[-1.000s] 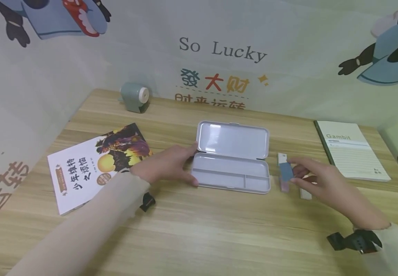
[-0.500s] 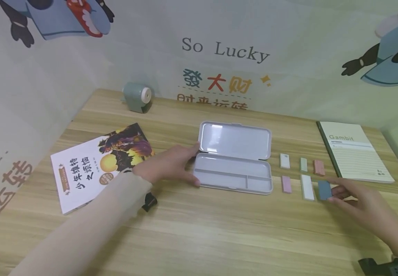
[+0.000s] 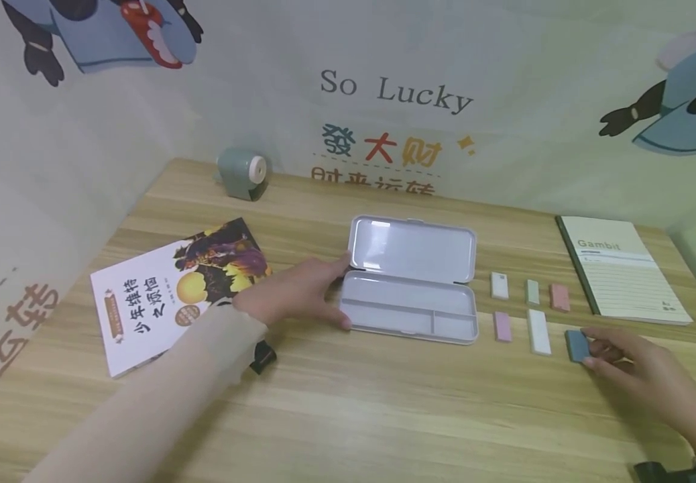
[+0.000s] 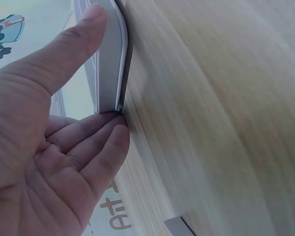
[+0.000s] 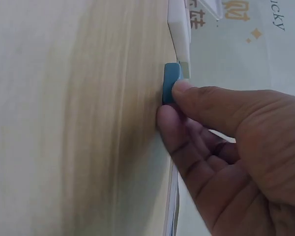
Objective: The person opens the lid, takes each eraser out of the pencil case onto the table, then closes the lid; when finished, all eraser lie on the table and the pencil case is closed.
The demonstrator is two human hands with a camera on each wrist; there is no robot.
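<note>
A grey-white pencil case [image 3: 408, 318] lies open on the table, its lid [image 3: 413, 248] folded back and its compartments bare. My left hand [image 3: 296, 292] holds the left end of the case. The thumb is at its front corner and the fingertips are near the hinge, as the left wrist view shows. To the right, my right hand [image 3: 644, 362] pinches a small blue eraser [image 3: 577, 345] between thumb and fingers at the tabletop. Beside it lie a long white eraser [image 3: 538, 332], a purple one [image 3: 502, 327], a pink one [image 3: 559, 297], a pale green one [image 3: 532, 292] and a shorter white one [image 3: 499, 285].
At the left a book [image 3: 143, 315] lies partly under my left forearm. A green pencil sharpener [image 3: 242, 173] stands at the back left. The notepad [image 3: 628, 268] lies at the right, beyond the erasers. A printed cloth [image 3: 396, 40] hangs behind the table.
My right hand has moved right and toward me with the blue eraser, from over the other erasers to their right side, uncovering them. My left hand stays at the pencil case.
</note>
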